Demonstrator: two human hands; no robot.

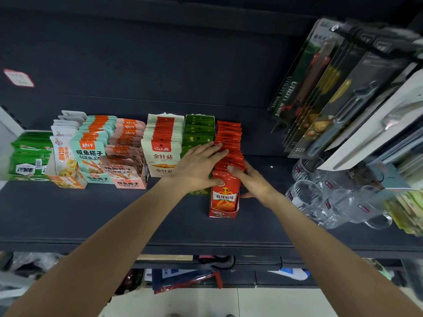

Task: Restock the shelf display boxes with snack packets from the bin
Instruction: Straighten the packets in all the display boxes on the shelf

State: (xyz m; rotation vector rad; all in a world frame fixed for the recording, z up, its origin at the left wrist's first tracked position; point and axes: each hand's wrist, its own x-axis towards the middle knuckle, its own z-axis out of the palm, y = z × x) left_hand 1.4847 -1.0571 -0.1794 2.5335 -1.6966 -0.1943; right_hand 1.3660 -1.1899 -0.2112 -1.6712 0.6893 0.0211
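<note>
Both hands at the red display box (224, 202) on the shelf (137, 213).

My left hand (199, 165) lies flat, fingers straight, across the red packets (229, 143); my right hand (249, 177) grips the box's right side, fingers curled over the packet tops.

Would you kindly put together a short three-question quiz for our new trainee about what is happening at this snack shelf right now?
1. True or false: both hands are on the red snack packets in the red display box.
2. Which box stands directly left of the red one? A) green display box B) beige enoki mushroom box C) pink box
3. What glassware stands on the shelf to the right of the hands?

Key:
1. True: the left hand lies flat across the packet tops and the right hand holds the row's right side.
2. A
3. Clear glass mugs.
</note>
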